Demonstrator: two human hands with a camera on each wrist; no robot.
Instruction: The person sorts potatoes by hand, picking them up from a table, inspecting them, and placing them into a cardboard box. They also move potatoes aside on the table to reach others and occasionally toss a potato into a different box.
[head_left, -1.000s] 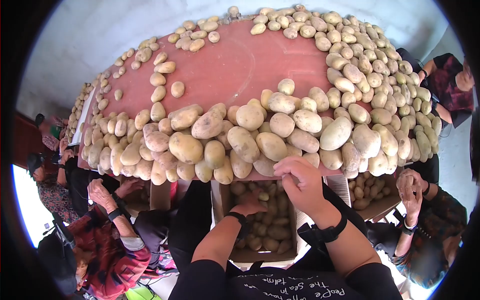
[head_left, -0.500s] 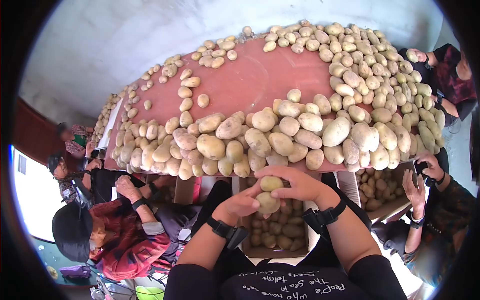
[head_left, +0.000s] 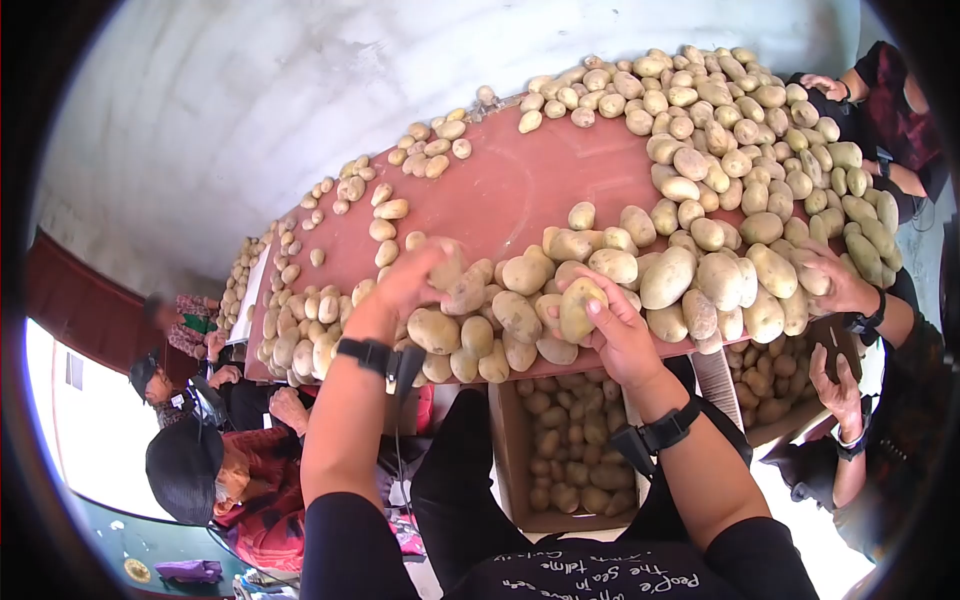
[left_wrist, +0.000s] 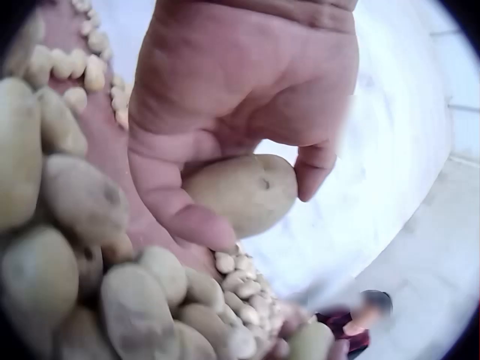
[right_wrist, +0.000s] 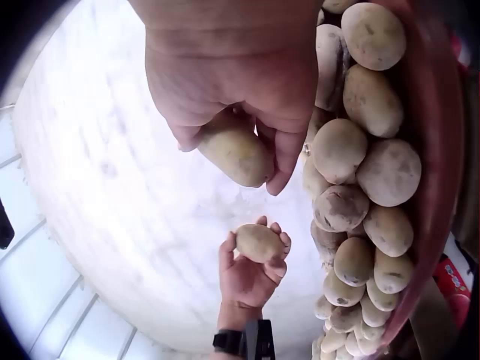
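Observation:
My left hand (head_left: 408,285) grips a pale yellow potato (left_wrist: 247,196), raised over the front row of the heap on the red table. Thumb and fingers curl round its sides in the left wrist view. To the right, my right hand (head_left: 625,343) holds another potato (head_left: 580,310), yellowish with darker patches, near the table's front edge. Its fingertips wrap the potato in the right wrist view, where the left hand (right_wrist: 244,283) with its potato (right_wrist: 259,244) also shows farther off. Below the right hand stands a cardboard box (head_left: 515,470) holding many potatoes.
Potatoes (head_left: 720,280) crowd the front and right of the red table (head_left: 520,180). A second box of potatoes (head_left: 765,385) stands at right. People sit on both sides; one person's hand (head_left: 835,280) reaches onto the heap at right, and a person in a black hat (head_left: 185,470) is at left.
The left hand was down in the box, then both hands met above it with two potatoes. Now they are apart, each with one potato, the left raised leftward over the table. The head view has shifted.

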